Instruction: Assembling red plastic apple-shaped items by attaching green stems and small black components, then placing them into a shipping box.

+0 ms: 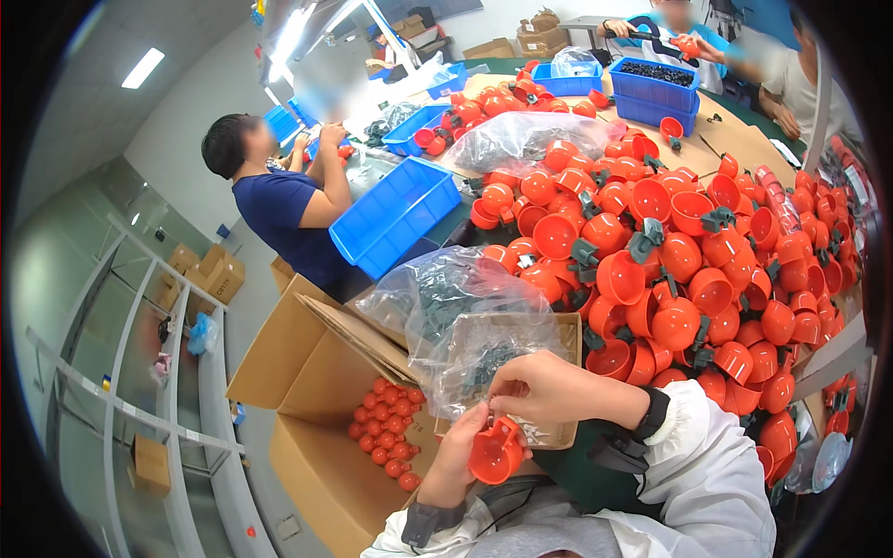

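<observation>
My left hand (452, 458) is closed around a red plastic cup (495, 454), its open mouth tilted toward me. My right hand (551, 389) reaches over from the right. Its fingers are pinched together at the upper side of the cup, touching or nearly touching my left fingertips; anything between them is too small to make out. Beneath both hands lies a shallow cardboard tray (564, 435) with small pale parts in it. A clear plastic bag (446, 307) holding dark green parts partly covers the tray.
A big heap of red cups (677, 325) with dark green fittings covers the table to the right. An open carton (316, 465) with red cups stands at the left. Beyond lie an empty blue bin (395, 212) and a blue bin (651, 98) of black parts. Several people work around the table.
</observation>
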The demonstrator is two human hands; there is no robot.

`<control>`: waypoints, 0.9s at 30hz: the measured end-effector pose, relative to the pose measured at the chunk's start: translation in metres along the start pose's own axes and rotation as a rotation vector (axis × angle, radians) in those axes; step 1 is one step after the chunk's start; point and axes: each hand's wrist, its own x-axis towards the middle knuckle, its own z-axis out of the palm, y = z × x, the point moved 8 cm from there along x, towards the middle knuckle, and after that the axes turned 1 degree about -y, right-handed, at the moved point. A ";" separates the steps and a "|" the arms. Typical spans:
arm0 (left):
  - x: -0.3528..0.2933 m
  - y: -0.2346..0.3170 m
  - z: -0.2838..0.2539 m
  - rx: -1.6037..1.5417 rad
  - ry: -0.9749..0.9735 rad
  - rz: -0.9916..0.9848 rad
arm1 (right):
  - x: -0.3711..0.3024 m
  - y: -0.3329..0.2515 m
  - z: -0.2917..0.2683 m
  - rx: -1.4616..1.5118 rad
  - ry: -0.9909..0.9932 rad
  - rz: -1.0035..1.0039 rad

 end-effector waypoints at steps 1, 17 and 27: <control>0.001 0.000 0.000 -0.001 0.000 -0.002 | 0.001 0.001 0.001 0.001 0.000 0.002; 0.005 0.003 0.000 0.046 -0.014 0.095 | 0.002 -0.001 -0.006 0.094 0.144 -0.116; 0.005 -0.006 0.000 -0.016 -0.046 -0.017 | 0.001 0.001 -0.006 0.130 0.087 -0.029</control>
